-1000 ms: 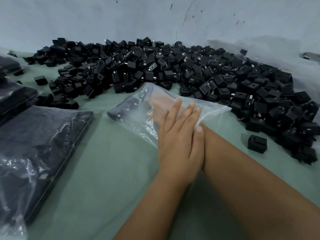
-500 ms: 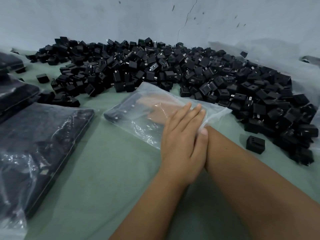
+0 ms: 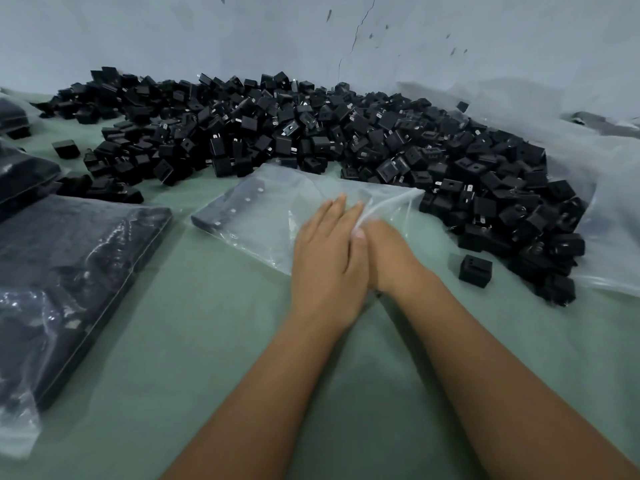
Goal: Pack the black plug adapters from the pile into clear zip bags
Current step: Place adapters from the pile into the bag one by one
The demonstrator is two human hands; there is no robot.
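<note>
A clear zip bag (image 3: 277,216) lies on the green table, with a row of black plug adapters (image 3: 230,207) packed at its far left end. My left hand (image 3: 327,261) rests flat on the bag's near right part, fingers straight and together. My right hand (image 3: 393,252) sits against it at the bag's mouth, where the top film is lifted. Its fingers are curled under and hidden. The large pile of black plug adapters (image 3: 311,133) stretches behind the bag and to its right.
A single adapter (image 3: 475,270) sits alone on the table right of my hands. Filled bags of adapters (image 3: 69,271) lie at the left edge. A big clear plastic sheet (image 3: 609,209) underlies the pile's right side. A grey wall (image 3: 311,36) stands behind.
My right hand has come back out of the bag, where it reached deep inside before, and now sits at the mouth. The left hand stayed flat on the bag.
</note>
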